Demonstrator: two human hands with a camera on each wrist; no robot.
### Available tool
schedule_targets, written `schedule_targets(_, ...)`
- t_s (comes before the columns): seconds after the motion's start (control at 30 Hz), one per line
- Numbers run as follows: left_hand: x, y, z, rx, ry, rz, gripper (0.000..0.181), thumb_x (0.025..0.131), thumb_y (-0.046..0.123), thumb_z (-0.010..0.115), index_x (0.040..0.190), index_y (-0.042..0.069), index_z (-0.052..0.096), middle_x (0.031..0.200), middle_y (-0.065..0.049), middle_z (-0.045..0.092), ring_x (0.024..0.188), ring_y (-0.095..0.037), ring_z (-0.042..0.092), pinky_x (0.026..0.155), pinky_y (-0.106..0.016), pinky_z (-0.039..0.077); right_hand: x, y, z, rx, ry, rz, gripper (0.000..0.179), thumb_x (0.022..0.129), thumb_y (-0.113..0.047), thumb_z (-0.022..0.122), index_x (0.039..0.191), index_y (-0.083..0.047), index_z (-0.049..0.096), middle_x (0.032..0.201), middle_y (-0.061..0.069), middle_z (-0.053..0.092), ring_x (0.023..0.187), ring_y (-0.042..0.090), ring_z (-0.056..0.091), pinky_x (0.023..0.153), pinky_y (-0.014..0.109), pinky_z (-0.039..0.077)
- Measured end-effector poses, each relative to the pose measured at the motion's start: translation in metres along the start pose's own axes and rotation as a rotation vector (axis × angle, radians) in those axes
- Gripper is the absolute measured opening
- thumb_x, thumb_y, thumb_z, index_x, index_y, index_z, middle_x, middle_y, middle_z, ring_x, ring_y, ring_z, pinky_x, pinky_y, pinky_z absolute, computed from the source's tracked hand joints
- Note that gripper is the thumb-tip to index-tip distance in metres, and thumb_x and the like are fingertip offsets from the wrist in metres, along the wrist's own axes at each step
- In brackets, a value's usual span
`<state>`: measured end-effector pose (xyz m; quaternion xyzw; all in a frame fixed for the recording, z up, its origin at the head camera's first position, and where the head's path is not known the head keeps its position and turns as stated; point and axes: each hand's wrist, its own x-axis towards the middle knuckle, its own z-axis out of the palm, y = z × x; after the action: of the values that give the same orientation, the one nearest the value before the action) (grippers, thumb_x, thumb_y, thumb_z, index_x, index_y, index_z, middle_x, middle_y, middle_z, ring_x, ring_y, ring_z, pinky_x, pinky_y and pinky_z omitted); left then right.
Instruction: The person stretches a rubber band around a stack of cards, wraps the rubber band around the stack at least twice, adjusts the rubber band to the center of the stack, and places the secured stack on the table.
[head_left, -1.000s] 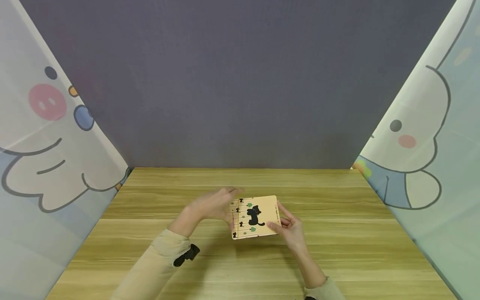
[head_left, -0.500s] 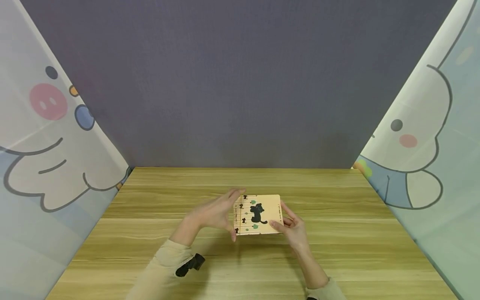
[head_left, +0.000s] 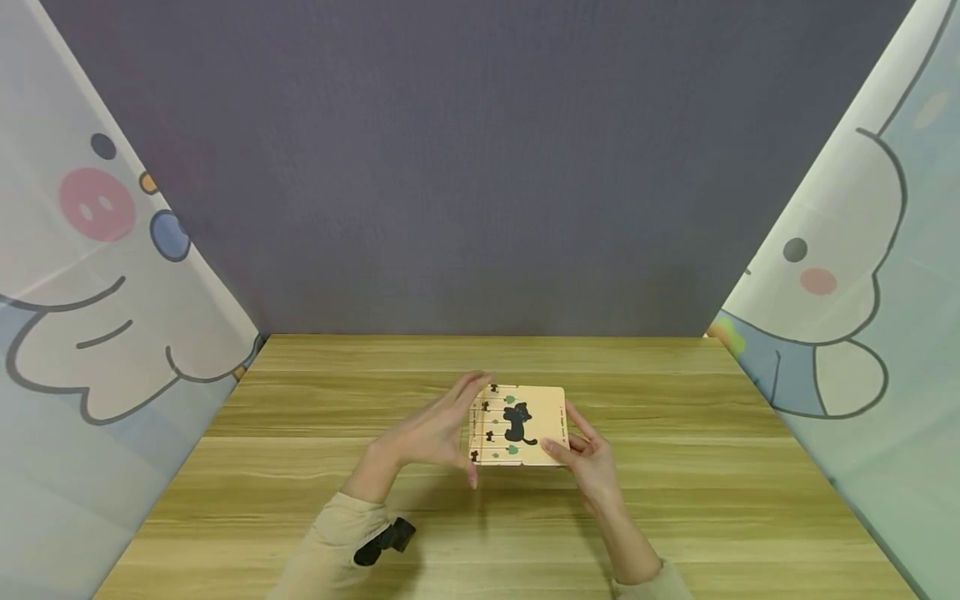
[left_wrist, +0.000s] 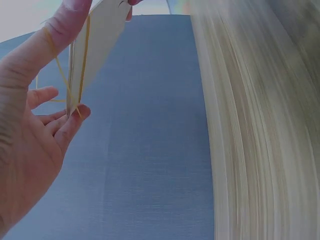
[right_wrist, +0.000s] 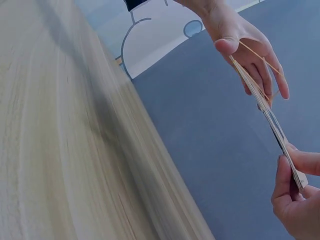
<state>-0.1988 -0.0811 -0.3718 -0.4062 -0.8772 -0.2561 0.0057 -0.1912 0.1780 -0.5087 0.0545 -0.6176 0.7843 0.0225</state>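
Observation:
A thin cream notebook (head_left: pixel 551 408) with a black cat on its cover is held in the air above the table. My right hand (head_left: pixel 592 467) pinches its right edge, thumb on the cover and fingers behind, as the right wrist view also shows with the notebook (right_wrist: pixel 270 120) edge-on. At the left edge, my left hand (head_left: pixel 438 429) has its thumb and fingers spread around the corners. A yellow rubber band (left_wrist: pixel 61 70) stretches across the left thumb and fingers, and one strand runs along the notebook (left_wrist: pixel 102 40) near that edge.
The wood-grain table (head_left: pixel 337 392) lies beneath both hands. Behind it rises a grey panel (head_left: pixel 480 167), and cartoon-printed curtains (head_left: pixel 825 208) close in the two sides. A black strap (head_left: pixel 384 542) is on the left sleeve.
The notebook has shifted a little right and away from me, and its tilt has levelled. The left hand has followed, its thumb now reaching past the near left corner.

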Motion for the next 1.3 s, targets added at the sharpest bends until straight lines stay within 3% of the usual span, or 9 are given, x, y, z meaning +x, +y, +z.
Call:
schedule_targets(0.07,0.000,0.000,0.000,0.002,0.018,0.018,0.131,0.042,0.064,0.072,0.142,0.021,0.001,0.141,-0.011,0.017,0.122,-0.028,0.032,0.091,-0.040,0.038,-0.006,-0.020,0.008,0.033,-0.060,-0.056,0.082,0.069,-0.023,0.076,0.138,-0.016,0.032,0.100,0.020,0.062,0.084,0.030,0.062,0.070,0.034,0.051)
schedule_targets(0.2,-0.001,0.000,-0.001,0.006,0.052,0.065,0.126,0.047,0.065,0.070,0.142,0.016,0.005,0.138,-0.015,0.021,0.122,-0.028,0.033,0.091,-0.041,0.038,-0.010,-0.036,0.009,-0.005,-0.166,-0.101,0.070,0.081,-0.008,0.065,0.139,-0.012,0.027,0.103,0.015,0.062,0.085,0.025,0.062,0.067,0.034,0.052)
schedule_targets(0.33,-0.001,-0.001,-0.002,0.002,0.076,0.084,0.122,0.050,0.057,0.077,0.142,0.015,0.009,0.136,-0.014,0.023,0.121,-0.026,0.033,0.092,-0.041,0.038,-0.015,-0.052,0.010,-0.042,-0.220,-0.086,0.069,0.084,-0.009,0.061,0.140,-0.009,0.022,0.104,0.014,0.060,0.086,0.019,0.061,0.066,0.036,0.052)
schedule_targets(0.47,-0.001,-0.001,-0.002,-0.013,0.097,0.100,0.117,0.052,0.048,0.080,0.141,0.016,0.012,0.133,-0.013,0.025,0.119,-0.024,0.034,0.091,-0.041,0.039,-0.022,-0.080,0.021,-0.042,-0.196,-0.022,0.068,0.083,-0.002,0.059,0.139,-0.004,0.021,0.106,0.023,0.057,0.084,0.016,0.060,0.067,0.036,0.052)
schedule_targets(0.6,-0.002,-0.001,0.000,-0.050,0.126,0.112,0.112,0.053,0.046,0.079,0.140,0.015,0.016,0.132,-0.013,0.026,0.118,-0.024,0.035,0.091,-0.042,0.039,-0.024,-0.089,0.026,-0.033,-0.144,0.041,0.068,0.082,0.009,0.055,0.139,-0.003,0.021,0.109,0.031,0.053,0.082,0.017,0.062,0.066,0.033,0.052)
schedule_targets(0.9,-0.002,0.000,0.003,-0.283,0.216,0.079,0.094,0.059,0.027,0.080,0.136,0.014,0.028,0.135,-0.010,0.023,0.120,-0.025,0.032,0.089,-0.039,0.041,-0.023,-0.089,0.030,0.067,-0.091,0.036,0.071,0.081,0.011,0.054,0.140,-0.006,0.019,0.099,0.007,0.064,0.081,0.017,0.062,0.063,0.026,0.052)
schedule_targets(1.13,-0.001,0.001,0.008,-0.373,0.271,0.079,0.089,0.062,0.017,0.080,0.136,0.012,0.030,0.135,-0.012,0.024,0.121,-0.029,0.032,0.091,-0.037,0.040,-0.022,-0.090,0.033,0.113,-0.009,0.064,0.071,0.080,0.014,0.053,0.140,-0.008,0.023,0.096,0.005,0.065,0.083,0.020,0.063,0.062,0.025,0.052)
schedule_targets(1.3,0.000,0.004,0.013,-0.387,0.315,0.046,0.082,0.064,0.006,0.078,0.134,0.012,0.035,0.134,-0.012,0.026,0.119,-0.030,0.035,0.092,-0.037,0.038,-0.023,-0.089,0.034,0.148,0.005,0.029,0.072,0.080,0.013,0.053,0.140,-0.008,0.020,0.093,0.003,0.066,0.079,0.015,0.062,0.062,0.024,0.052)
